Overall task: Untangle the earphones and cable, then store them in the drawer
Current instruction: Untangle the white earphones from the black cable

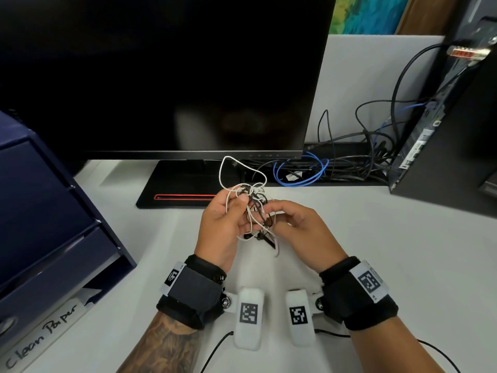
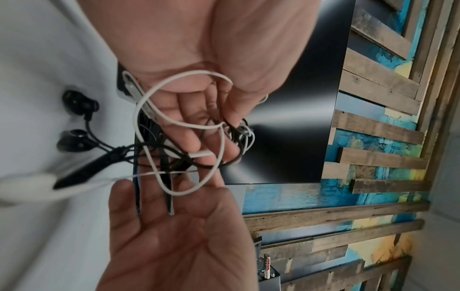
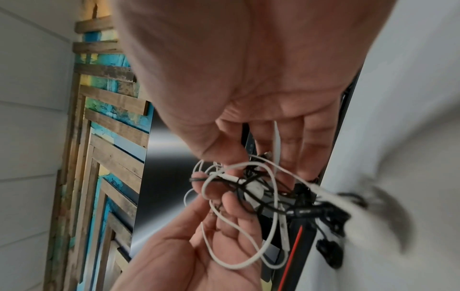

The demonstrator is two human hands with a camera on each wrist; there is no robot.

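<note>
White cable [image 1: 228, 168] and black earphones [image 2: 74, 126] hung knotted together above the tabletop [image 1: 349, 238], between both hands. The left hand [image 1: 223, 224] pinched the knot's top, fingers curled round its strands; the right hand [image 1: 298, 227], half open, picked at its near side. The navy drawer unit [image 1: 48, 211] stood well to the left, nearer the left hand.

desk [image 1: 403, 265]: white, lying under even light | monitor [image 1: 161, 71]: dark, standing on a black base with a red stripe [image 1: 185, 197] | partition [image 1: 376, 84]: pale, running behind | computer tower [image 1: 443, 130]: black, standing right, cables [image 1: 301, 170] trailing beside it | wall panel [image 2: 378, 137]: wood slats crossing blue-yellow paint
</note>
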